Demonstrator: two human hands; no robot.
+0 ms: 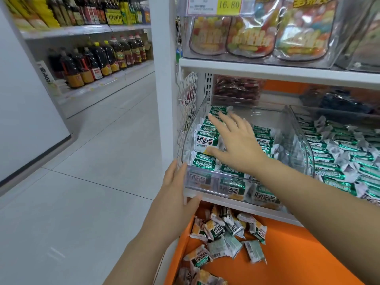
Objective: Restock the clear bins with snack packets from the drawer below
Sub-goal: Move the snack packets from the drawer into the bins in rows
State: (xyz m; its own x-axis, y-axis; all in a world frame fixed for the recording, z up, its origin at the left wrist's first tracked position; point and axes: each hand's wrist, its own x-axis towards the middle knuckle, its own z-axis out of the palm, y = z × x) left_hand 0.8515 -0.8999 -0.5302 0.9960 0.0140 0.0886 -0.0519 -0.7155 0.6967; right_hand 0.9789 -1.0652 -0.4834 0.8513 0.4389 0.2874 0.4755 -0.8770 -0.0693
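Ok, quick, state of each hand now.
Left hand: open, resting against the front corner of the clear bin.
Right hand: open, spread over the snack packets inside, gripping nothing.

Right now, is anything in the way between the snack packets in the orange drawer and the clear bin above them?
Partly. The clear bin has a front wall between them, so the snack packets must go over it. The right hand reaches across the bin's open top; the left hand touches its front corner.
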